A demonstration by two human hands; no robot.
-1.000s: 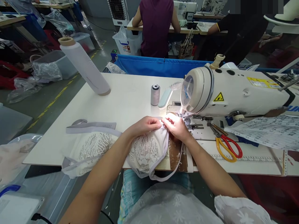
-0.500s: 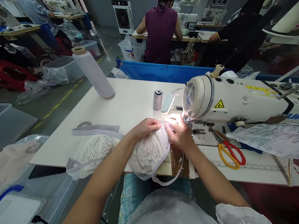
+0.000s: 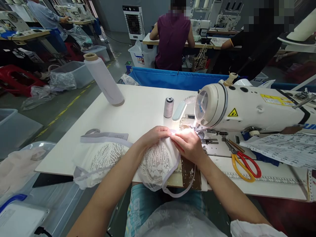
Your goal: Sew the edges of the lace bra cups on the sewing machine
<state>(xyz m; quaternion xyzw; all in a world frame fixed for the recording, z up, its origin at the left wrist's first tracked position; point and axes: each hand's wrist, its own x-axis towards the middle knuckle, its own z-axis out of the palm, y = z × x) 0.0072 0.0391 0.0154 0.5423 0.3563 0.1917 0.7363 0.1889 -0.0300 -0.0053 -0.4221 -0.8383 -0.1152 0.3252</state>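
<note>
The right hand [image 3: 189, 144] draws nearer the left hand [image 3: 156, 136]. Both steady the rounded white lace cup [image 3: 156, 161], pinching its far side.

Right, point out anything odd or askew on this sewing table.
The brown patch at the front of the table looks odd: it's speckled white, perhaps from wear or lint. The lace garment hangs partly over the table's edge. Nothing else stands out.

white worktop [image 3: 145, 113] is nice and bright, plus a hot glare under the sewing machine [image 3: 244, 108] blows out the right grip [image 3: 190, 144] up top. floor [image 3: 79, 107]'s way dimmer, wide-angle stretch at the edges, pixel blocks up back.
</note>
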